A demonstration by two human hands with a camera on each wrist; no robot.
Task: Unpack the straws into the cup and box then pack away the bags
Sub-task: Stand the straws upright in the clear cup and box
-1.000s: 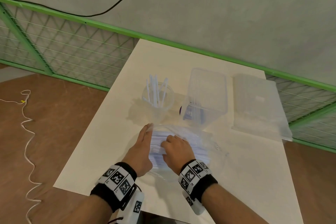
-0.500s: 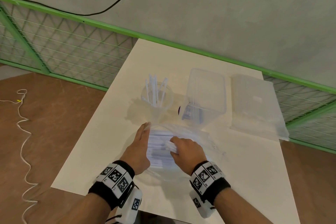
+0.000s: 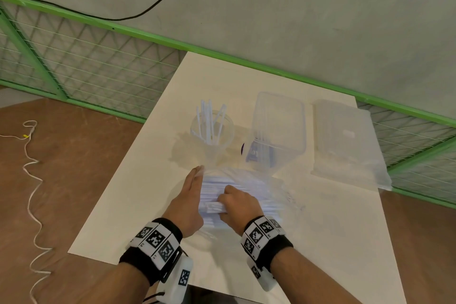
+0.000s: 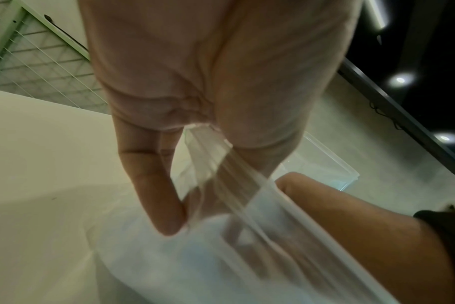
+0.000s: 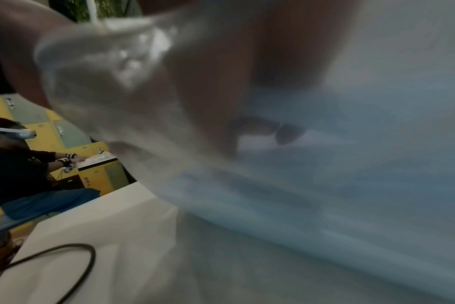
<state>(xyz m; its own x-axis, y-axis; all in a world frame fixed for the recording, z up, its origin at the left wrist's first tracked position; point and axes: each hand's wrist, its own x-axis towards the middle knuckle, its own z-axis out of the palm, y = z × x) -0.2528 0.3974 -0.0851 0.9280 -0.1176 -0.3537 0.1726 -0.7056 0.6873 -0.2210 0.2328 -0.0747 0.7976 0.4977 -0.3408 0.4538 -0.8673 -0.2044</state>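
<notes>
Your left hand is lying with straight fingers along the left edge of the clear bag, and in the left wrist view the thumb and fingers are pinching the bag's open rim. Your right hand is reaching into the bag from the near side, fingers curled around a bunch of wrapped straws; the rest of the white straws are lying flat inside the bag, under and beyond this hand. The right wrist view is too blurred to show more than plastic and fingers.

Just beyond the bag the clear cup is standing upright with several straws leaning in it. To its right the clear box is standing open, with a few straws inside, and further right its lid is lying on another clear bag.

All is resting on a pale table. Behind it a green mesh fence is running along a grey wall, a black cable is hanging on the wall, and a white cord is lying on the brown floor at the left
</notes>
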